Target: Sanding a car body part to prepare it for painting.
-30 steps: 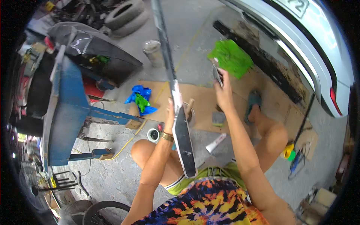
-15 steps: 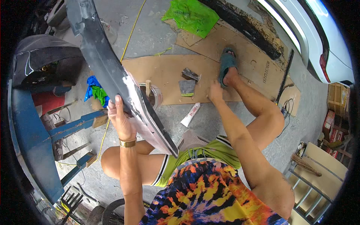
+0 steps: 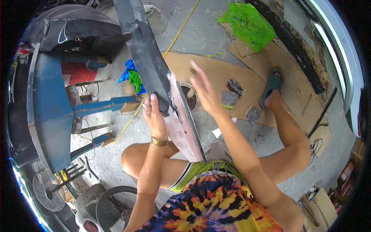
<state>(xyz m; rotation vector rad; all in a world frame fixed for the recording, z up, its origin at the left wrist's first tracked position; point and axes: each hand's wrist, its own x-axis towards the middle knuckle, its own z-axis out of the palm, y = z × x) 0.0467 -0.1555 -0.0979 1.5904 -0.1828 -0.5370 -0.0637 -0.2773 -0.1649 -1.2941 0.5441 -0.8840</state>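
My left hand (image 3: 155,123) is closed round the edge of a long dark car body panel (image 3: 148,58), which slants from the top of the view down to my lap. Pale pink and white filler patches (image 3: 186,133) cover its lower part. To the right of the panel my right hand (image 3: 206,89) is raised, its fingers stretched out and slightly blurred, holding nothing that I can see. Partly behind the panel stands a round tub (image 3: 197,103) with a stick in it. Grey sanding pieces (image 3: 230,97) lie on the cardboard, and another grey square (image 3: 253,114) lies at its edge.
Cardboard sheets (image 3: 288,91) cover the floor ahead, with a green plastic sheet (image 3: 247,25) on top. A blue metal stand (image 3: 50,112) is at left. A yellow cord (image 3: 181,29) crosses the floor. A white tube (image 3: 217,133) is mostly behind my right forearm. A pale car edge (image 3: 344,50) curves at right.
My right hand has lifted from the cardboard beside my foot toward the panel. A grey square now shows at the cardboard's edge. The view has shifted; my left hand keeps its hold.
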